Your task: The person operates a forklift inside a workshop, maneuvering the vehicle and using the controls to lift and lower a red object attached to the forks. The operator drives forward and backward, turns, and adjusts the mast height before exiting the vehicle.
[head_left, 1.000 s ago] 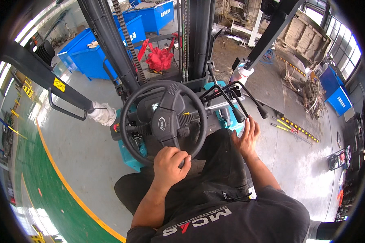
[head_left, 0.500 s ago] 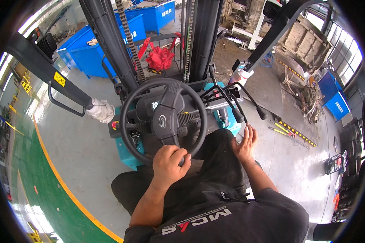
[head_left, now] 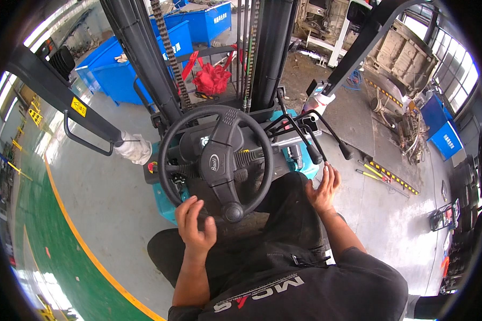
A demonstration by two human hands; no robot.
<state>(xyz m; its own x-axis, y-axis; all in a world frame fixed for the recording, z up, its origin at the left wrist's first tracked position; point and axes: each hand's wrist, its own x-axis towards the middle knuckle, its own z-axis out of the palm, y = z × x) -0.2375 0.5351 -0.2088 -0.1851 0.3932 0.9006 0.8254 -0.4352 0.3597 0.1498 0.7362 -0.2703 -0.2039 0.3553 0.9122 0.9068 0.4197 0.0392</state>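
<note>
We see the steering wheel, black levers right of it. At its lower left, our left hand is wide and empty; to its right, our right hand is loosely spread, contact with a lever unclear.

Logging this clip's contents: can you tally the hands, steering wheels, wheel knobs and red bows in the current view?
Hands: 2 (left hand, right hand)
Steering wheel: 1
Wheel knob: 1
Red bow: 1
Total: 5
</note>
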